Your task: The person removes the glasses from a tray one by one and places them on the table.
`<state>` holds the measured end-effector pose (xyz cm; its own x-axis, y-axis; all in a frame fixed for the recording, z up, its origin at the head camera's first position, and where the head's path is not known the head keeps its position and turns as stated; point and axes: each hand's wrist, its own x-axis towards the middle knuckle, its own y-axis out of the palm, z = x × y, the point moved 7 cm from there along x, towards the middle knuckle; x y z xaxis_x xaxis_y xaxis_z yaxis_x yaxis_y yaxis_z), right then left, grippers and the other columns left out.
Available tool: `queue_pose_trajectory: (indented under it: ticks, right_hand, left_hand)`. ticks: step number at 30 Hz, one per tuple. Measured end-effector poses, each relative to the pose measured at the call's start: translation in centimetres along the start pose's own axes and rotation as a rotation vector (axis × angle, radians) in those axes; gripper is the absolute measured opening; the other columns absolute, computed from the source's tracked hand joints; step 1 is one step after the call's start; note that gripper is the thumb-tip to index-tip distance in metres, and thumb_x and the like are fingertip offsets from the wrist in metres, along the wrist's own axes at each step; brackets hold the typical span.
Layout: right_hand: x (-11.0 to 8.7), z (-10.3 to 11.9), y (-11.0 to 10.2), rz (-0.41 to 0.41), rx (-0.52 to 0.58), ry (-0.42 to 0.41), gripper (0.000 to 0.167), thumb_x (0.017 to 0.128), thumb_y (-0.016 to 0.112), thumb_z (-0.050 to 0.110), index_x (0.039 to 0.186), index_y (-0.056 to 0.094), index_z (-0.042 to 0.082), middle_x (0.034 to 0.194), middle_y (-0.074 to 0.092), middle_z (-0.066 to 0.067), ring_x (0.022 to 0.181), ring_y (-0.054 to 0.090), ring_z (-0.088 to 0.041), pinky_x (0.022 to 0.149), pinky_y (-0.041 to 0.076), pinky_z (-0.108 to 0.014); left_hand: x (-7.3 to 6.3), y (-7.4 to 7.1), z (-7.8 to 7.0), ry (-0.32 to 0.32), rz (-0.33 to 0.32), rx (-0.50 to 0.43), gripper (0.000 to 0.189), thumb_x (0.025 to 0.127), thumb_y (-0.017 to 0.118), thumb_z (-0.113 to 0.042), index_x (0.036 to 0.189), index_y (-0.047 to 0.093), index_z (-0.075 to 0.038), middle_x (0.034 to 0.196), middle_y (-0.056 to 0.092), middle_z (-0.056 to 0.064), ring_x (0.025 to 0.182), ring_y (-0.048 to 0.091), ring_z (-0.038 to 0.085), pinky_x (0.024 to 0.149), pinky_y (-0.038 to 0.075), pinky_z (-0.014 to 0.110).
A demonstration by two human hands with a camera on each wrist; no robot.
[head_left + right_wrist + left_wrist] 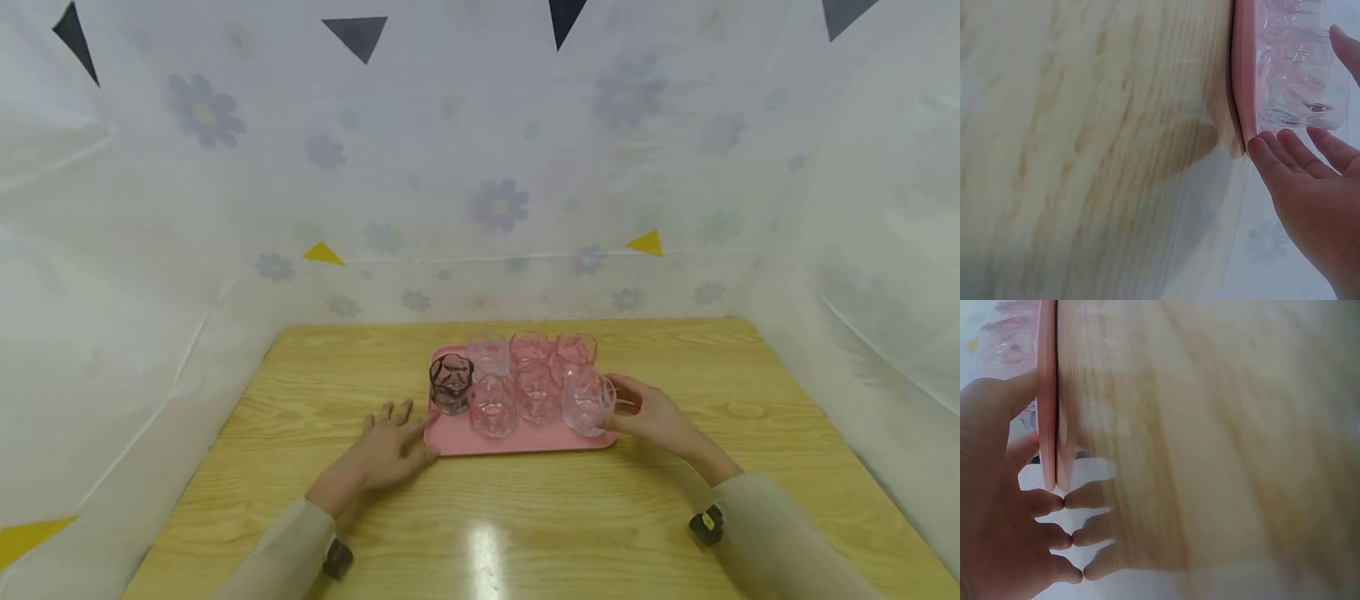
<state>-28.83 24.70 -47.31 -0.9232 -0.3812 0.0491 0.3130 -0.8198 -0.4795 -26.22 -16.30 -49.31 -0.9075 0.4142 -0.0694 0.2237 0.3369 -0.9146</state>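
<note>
A pink tray (528, 437) bearing one smoky glass (452, 387) and six clear glasses (492, 408) sits on the desk (405, 533), between 2 and 3 o'clock from the spread left hand (388, 450), whose thumb touches its rim. At the relaxed, uncurled right hand's (660, 417) 9 o'clock: one clear glass.

Person wears lt. beige sleeves (281, 554) & sm. blk wrist units (338, 558), R one w/ yel. mark (707, 520).

The front glasses (492, 408) partly hide the back glasses (531, 344) from me. My left-wrist view cuts the tray (1048, 419) off at the top.
</note>
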Motion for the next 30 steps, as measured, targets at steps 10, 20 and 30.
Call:
queue_pose_trajectory:
  ticks: [10, 20, 30]
  right_hand:
    - [0.7, -0.1, 0.8, -0.014, -0.018, 0.051, 0.084, 0.093, 0.083, 0.019, 0.161, 0.038, 0.001, 0.155, 0.049, -0.031, 0.130, 0.062, -0.048, 0.089, 0.060, -0.024]
    - [1.0, -0.1, 1.2, -0.056, -0.120, 0.093, 0.090, 0.091, 0.085, 0.030, 0.161, 0.037, 0.003, 0.150, 0.053, -0.030, 0.127, 0.063, -0.048, 0.085, 0.063, -0.036]
    - [1.3, 0.1, 1.2, -0.114, -0.219, 0.057, 0.085, 0.088, 0.088, 0.035, 0.154, 0.045, 0.002, 0.138, 0.063, -0.025, 0.111, 0.070, -0.035, 0.082, 0.061, -0.036]
  left_hand:
    - [0.2, 0.0, 0.0, -0.003, 0.012, -0.014, 0.068, 0.104, 0.053, -0.061, 0.163, 0.043, -0.029, 0.170, 0.024, 0.032, 0.154, 0.014, 0.064, 0.118, 0.007, 0.085]
    - [0.2, 0.1, 0.0, -0.012, 0.008, -0.010, 0.067, 0.104, 0.053, -0.061, 0.162, 0.044, -0.029, 0.170, 0.025, 0.031, 0.155, 0.014, 0.064, 0.118, 0.007, 0.084]
    - [0.3, 0.1, 0.1, -0.016, 0.014, -0.016, 0.066, 0.104, 0.053, -0.060, 0.162, 0.044, -0.028, 0.169, 0.025, 0.031, 0.154, 0.014, 0.064, 0.117, 0.006, 0.086]
